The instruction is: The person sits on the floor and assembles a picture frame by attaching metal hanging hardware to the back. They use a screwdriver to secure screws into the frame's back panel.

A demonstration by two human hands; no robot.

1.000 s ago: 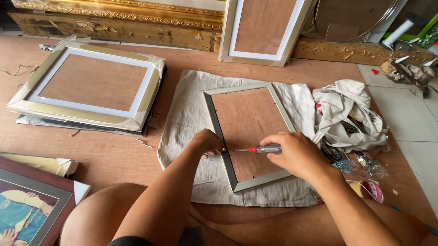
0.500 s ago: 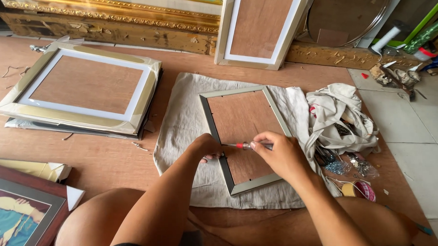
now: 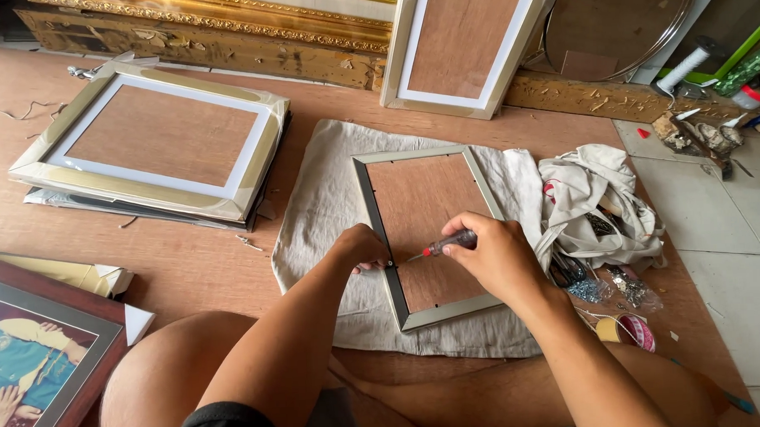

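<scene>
A small silver picture frame [image 3: 369,193] lies face down on a beige cloth [image 3: 321,215], its brown backing board [image 3: 422,212] up. My right hand [image 3: 495,256] grips a screwdriver [image 3: 447,244] with a dark red handle; its tip points left at the frame's left rail. My left hand [image 3: 360,246] rests on that left rail beside the tip, fingers pressed down on the frame.
A larger gold frame [image 3: 154,146] lies face down at the left. Another frame [image 3: 467,42] leans against ornate gold moulding [image 3: 205,26] at the back. A crumpled white cloth [image 3: 598,197], small hardware [image 3: 606,286] and a tape roll [image 3: 628,329] sit right. A framed picture [image 3: 31,360] lies bottom left.
The view shifted slightly. My right hand has tilted the screwdriver and brought its tip toward the left rail, closer to my left hand.
</scene>
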